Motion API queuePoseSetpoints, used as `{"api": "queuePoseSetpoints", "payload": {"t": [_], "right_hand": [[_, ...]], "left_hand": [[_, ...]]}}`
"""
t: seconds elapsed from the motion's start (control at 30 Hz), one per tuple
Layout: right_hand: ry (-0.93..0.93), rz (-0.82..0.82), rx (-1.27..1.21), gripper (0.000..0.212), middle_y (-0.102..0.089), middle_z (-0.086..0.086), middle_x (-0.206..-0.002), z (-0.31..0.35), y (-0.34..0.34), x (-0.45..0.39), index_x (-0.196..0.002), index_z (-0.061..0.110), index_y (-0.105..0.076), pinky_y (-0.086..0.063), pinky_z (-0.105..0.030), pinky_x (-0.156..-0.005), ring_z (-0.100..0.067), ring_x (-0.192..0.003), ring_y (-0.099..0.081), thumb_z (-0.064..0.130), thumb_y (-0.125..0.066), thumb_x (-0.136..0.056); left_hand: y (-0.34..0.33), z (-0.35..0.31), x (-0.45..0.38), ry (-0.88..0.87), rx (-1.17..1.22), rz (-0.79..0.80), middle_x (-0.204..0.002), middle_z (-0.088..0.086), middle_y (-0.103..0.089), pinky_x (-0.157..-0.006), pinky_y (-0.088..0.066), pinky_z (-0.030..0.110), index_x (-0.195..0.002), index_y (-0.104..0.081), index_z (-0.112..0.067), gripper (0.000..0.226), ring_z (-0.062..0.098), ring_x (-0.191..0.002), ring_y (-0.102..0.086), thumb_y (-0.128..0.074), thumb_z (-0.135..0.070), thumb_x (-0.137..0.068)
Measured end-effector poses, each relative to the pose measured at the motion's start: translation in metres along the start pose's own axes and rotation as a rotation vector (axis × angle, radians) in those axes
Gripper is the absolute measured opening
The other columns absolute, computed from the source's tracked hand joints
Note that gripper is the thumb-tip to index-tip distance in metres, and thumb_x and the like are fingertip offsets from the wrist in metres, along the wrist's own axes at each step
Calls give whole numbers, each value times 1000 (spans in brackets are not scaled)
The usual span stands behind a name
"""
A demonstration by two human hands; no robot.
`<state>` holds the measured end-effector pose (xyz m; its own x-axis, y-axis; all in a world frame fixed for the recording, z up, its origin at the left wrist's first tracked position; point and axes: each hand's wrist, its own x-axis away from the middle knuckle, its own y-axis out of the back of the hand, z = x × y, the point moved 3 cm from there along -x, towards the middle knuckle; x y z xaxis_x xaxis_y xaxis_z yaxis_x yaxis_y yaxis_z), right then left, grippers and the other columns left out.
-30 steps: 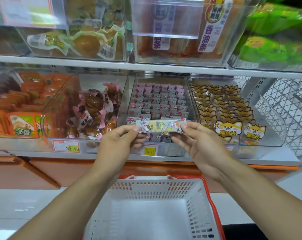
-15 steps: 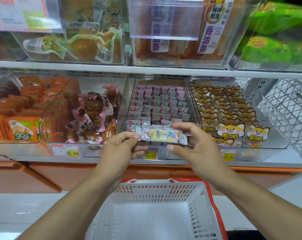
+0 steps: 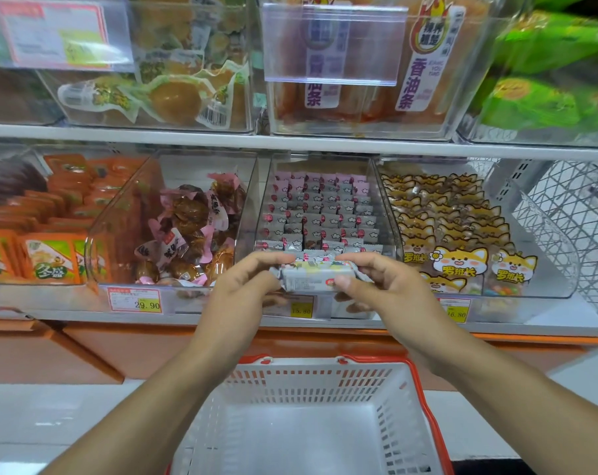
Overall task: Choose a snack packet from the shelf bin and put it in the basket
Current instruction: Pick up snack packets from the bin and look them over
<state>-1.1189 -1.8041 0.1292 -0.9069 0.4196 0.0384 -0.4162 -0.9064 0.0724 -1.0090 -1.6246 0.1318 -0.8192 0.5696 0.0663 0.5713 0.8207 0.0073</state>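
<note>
Orange packets (image 3: 47,258) fill the left bin; cat-faced packets (image 3: 460,262) fill the right.

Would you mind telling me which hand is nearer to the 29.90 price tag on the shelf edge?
Left. The left hand pinches the snack packet just right of the 29.90 price tag; the right hand grips the packet's far end, farther right.

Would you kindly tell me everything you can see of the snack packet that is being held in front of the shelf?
The snack packet is a small oblong pouch of shiny wrapper, mostly pale grey-white with yellowish print along its top and a small red mark near its right end. It lies roughly level, lengthwise from left to right. The left hand pinches its left end and the right hand pinches its right end. It is held in the air before the bin of like packets, above the basket.
</note>
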Motion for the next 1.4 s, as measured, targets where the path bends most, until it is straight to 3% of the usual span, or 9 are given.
{"api": "queuePoseSetpoints", "payload": {"t": [0.13,0.3,0.47,0.6,0.83,0.93,1.03,1.27,1.4], "right_hand": [[-28,9,-89,18,-78,4,-93,2,-1,-1,-107,32,-75,-61,-30,-74,-17,-79,-74,32,-72,-90],[-13,49,-32,32,-77,10,-100,4,1,-1,-109,43,-73,-61,-28,-75,-19,-92,-73,45,-76,-77],[122,104,161,68,-65,20,-127,9,-2,0,-130,51,-59,-57,-53,-93,-37,-107,-67,12,-84,-80],[135,74,283,45,-73,14,-115,5,-2,1,-118,39,-70,-58,-37,-94,-8,-108,-69,12,-82,-84],[-101,55,-80,22,-76,-8,-92,1,-3,-1,-109,24,-75,-59,-27,-72,-25,-81,-75,28,-76,-87],[-179,43,-192,35,-70,-13,-87,0,-4,-4,-98,14,-75,-58,-26,-67,-25,-75,-72,44,-77,-80],[-275,22,-257,60,-73,-17,-82,-1,-5,-5,-98,6,-70,-59,-26,-64,-23,-71,-72,59,-75,-71],[-357,27,-458,63,-75,-21,-92,3,-4,-7,-126,9,-57,-58,-27,-61,-22,-73,-73,57,-57,-86],[-349,26,-482,47,-74,-19,-91,3,-4,-6,-121,13,-56,-58,-27,-63,-23,-74,-72,51,-54,-95]], "left_hand": [[-1,2,1,-22,-31,52,-85,-6,-75,-78,-57,25,-106,-74,-40,33,14,-79,-67,-80,-15,-85],[-2,1,2,-3,52,53,-98,-1,-78,-74,-57,20,-102,-77,-34,32,11,-86,-74,-80,-42,-71],[0,6,1,76,35,4,-86,5,-77,-75,-58,25,-90,-79,-22,43,20,-80,-73,-76,-61,-72],[-1,7,0,124,9,-10,-74,8,-74,-64,-55,22,-84,-76,-19,54,18,-70,-71,-73,-70,-67],[-3,2,3,38,-9,28,-106,-7,-76,-80,-62,29,-108,-74,-29,41,11,-93,-75,-77,-50,-72],[-5,3,3,20,4,48,-107,-6,-77,-80,-61,27,-114,-73,-25,45,13,-95,-75,-82,-34,-70],[-4,6,3,39,-16,13,-95,6,-78,-77,-61,26,-112,-74,-22,50,21,-88,-76,-81,-44,-68],[-2,12,-1,76,4,-1,-89,6,-80,-77,-61,28,-92,-81,-22,47,20,-82,-76,-79,-60,-64],[-3,13,-3,96,17,-1,-88,5,-80,-74,-59,24,-91,-82,-29,43,17,-79,-75,-79,-60,-63]]}}
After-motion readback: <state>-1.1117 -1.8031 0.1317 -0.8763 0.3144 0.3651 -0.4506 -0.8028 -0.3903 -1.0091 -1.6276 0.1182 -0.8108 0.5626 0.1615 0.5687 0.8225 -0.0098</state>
